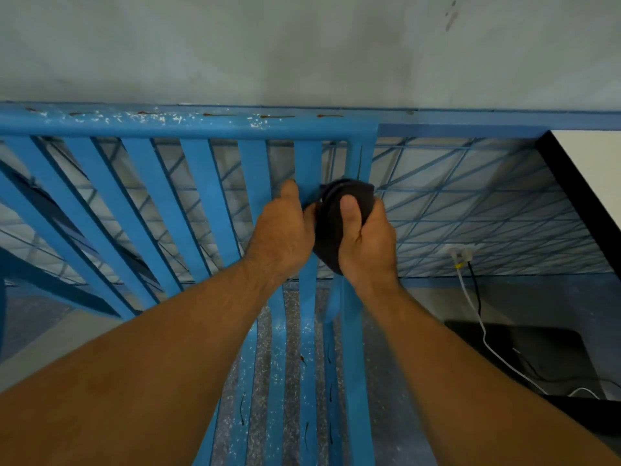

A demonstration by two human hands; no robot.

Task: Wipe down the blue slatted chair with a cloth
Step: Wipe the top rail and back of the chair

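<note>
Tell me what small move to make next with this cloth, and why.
Probably slide the right hand with the dark cloth down the right post: the cloth is bunched against it about midway, and the left hand grips the neighbouring slat, steadying the chair.

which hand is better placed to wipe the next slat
Right, probably: the right hand grips the bunched cloth at the end of the chair, while the left hand only holds a slat.

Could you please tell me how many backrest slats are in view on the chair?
6 under the top rail, left to right: first slat, second, third, fourth, fifth, and sixth beside the cloth. More may lie beyond the left edge.
</note>
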